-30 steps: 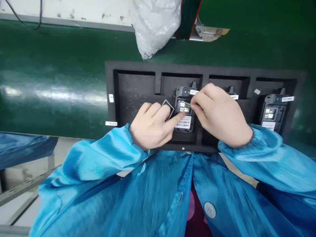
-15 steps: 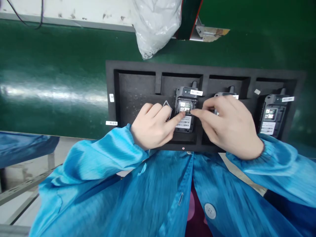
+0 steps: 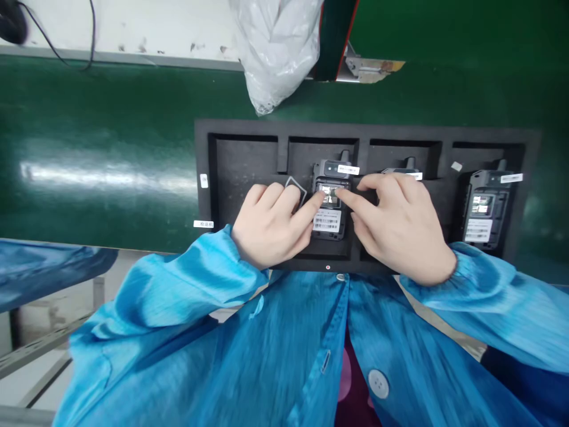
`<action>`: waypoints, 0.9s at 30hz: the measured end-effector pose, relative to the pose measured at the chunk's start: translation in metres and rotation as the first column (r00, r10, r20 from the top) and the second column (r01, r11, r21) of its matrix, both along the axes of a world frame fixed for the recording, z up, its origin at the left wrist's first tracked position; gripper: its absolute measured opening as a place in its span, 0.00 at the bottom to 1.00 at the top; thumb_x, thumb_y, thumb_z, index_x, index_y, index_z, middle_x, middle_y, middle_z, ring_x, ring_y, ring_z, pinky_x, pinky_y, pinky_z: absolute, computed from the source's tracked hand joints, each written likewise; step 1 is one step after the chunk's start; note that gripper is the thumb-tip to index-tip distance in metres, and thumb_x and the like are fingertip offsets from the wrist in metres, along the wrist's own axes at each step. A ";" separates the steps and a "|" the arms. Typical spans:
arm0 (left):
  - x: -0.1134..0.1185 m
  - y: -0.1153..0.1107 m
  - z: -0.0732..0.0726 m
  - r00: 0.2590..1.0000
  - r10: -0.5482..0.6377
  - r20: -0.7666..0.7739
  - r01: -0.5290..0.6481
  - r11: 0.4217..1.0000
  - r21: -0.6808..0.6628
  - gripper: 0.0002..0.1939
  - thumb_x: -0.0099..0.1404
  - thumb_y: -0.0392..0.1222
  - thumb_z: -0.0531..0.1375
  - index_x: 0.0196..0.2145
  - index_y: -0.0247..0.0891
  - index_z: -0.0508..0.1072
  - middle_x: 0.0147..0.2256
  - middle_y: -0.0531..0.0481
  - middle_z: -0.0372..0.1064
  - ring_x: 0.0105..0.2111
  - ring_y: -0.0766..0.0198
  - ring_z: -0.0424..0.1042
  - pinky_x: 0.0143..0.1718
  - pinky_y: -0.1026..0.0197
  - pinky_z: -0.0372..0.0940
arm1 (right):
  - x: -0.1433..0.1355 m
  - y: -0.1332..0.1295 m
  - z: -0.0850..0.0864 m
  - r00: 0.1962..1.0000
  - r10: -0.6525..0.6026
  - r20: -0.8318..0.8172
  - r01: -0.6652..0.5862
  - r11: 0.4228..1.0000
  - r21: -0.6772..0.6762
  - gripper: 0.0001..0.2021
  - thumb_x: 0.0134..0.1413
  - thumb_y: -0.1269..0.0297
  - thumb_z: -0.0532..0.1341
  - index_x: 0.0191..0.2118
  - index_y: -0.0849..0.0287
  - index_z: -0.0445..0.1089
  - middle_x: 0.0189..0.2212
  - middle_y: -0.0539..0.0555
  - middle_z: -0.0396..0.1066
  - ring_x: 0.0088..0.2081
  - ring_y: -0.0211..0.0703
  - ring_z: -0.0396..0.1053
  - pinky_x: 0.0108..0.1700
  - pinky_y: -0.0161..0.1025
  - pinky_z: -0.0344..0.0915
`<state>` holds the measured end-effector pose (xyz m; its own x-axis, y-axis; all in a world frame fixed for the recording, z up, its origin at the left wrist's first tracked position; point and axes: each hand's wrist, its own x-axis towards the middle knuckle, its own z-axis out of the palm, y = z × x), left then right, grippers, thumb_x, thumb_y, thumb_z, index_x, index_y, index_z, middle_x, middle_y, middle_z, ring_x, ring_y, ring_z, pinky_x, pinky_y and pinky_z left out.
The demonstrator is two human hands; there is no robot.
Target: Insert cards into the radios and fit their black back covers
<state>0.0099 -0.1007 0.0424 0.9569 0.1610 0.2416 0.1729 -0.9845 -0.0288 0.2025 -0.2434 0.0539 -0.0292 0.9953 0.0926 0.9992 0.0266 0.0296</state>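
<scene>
In the head view a black handheld radio (image 3: 328, 228) lies face down in a compartment of a black foam tray (image 3: 364, 133), its back bay uncovered with metal card slots (image 3: 329, 194) and a barcode label showing. My left hand (image 3: 273, 228) has its index fingertip on the left of the slots. Its other fingers are curled, and a flat dark piece with a light-grey edge (image 3: 303, 188) sticks out behind them, seemingly held. From the right, my right hand (image 3: 402, 228) touches the slots with its index fingertip, thumb apart, nothing visible in it.
Another radio (image 3: 411, 163) is mostly hidden behind my right hand. A third radio (image 3: 482, 207) lies in the right compartment. A small white scrap (image 3: 456, 166) rests on the tray. Beyond the tray hangs a clear plastic bag (image 3: 278, 59) over the green work surface (image 3: 111, 142).
My right index finger has moved from the right edge onto the slots and its thumb has spread away. My left fingertip has shifted slightly left and up. The camera view has shifted a little.
</scene>
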 end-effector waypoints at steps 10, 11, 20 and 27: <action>0.010 0.003 0.001 0.998 0.021 -0.058 -0.018 0.999 0.043 0.23 0.68 0.51 0.53 0.56 0.38 0.70 0.35 0.45 0.66 0.33 0.55 0.60 0.33 0.53 0.49 | -0.004 0.000 -0.002 0.998 -0.025 0.064 0.020 0.997 0.070 0.20 0.60 0.68 0.55 0.57 0.55 0.67 0.51 0.58 0.65 0.52 0.53 0.60 0.49 0.46 0.57; 0.009 0.003 0.001 0.997 0.025 -0.068 -0.023 0.999 0.037 0.23 0.68 0.50 0.53 0.56 0.38 0.70 0.35 0.45 0.66 0.33 0.55 0.60 0.33 0.53 0.49 | -0.004 0.001 -0.002 0.998 -0.022 0.061 0.018 0.998 0.066 0.20 0.60 0.68 0.54 0.58 0.55 0.66 0.52 0.58 0.64 0.52 0.53 0.60 0.49 0.46 0.57; 0.009 0.005 -0.001 0.999 0.009 -0.038 -0.008 1.000 0.029 0.22 0.68 0.49 0.53 0.55 0.38 0.71 0.35 0.44 0.67 0.33 0.55 0.60 0.33 0.53 0.49 | -0.002 0.003 0.000 1.000 -0.004 0.026 0.002 0.998 0.066 0.19 0.60 0.70 0.54 0.55 0.56 0.68 0.55 0.59 0.64 0.55 0.55 0.59 0.50 0.48 0.58; 0.010 0.004 -0.002 0.997 0.022 -0.069 -0.020 0.999 0.032 0.24 0.68 0.50 0.53 0.58 0.39 0.69 0.35 0.45 0.67 0.33 0.55 0.61 0.33 0.52 0.49 | -0.001 0.003 0.000 1.000 0.001 -0.009 0.000 0.998 0.066 0.19 0.60 0.70 0.53 0.55 0.59 0.68 0.55 0.61 0.64 0.56 0.56 0.59 0.52 0.49 0.58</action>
<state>0.0197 -0.0967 0.0404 0.9680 0.1746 0.1802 0.1901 -0.9791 -0.0725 0.2016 -0.2402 0.0537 -0.0289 0.9870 0.1581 0.9994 0.0257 0.0222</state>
